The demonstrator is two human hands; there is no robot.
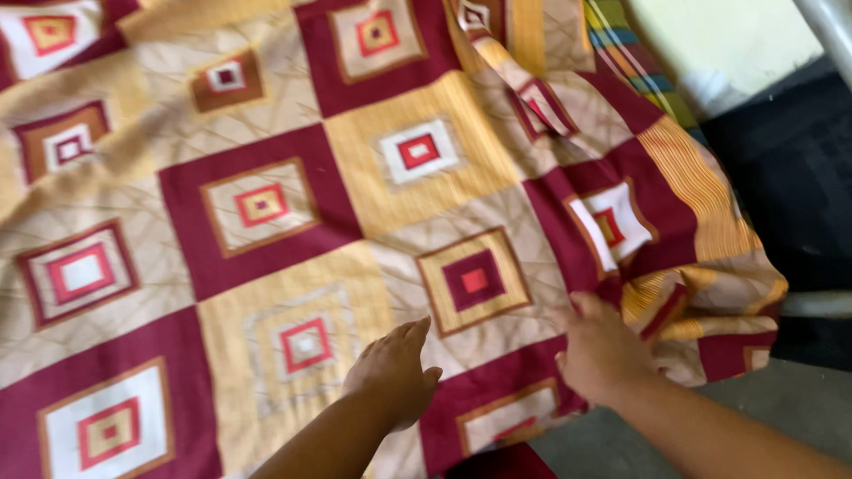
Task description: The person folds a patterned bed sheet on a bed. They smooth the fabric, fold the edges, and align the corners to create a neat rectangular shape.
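Observation:
A patchwork bedsheet [293,213] in maroon, yellow and beige squares covers a bed and fills most of the head view. My left hand [390,368] lies flat on it near the front edge, fingers together and pointing up-right. My right hand [599,350] rests on the sheet's front right corner, fingers curled against the bunched folds [701,302] where the cloth drapes over the bed's edge. Whether those fingers pinch the fabric is hidden.
A striped green and orange cloth [635,53] shows at the bed's far right edge. Beyond it are a pale wall [737,35], a dark panel [790,168] and a grey metal bar [830,27]. Grey floor [781,399] lies at lower right.

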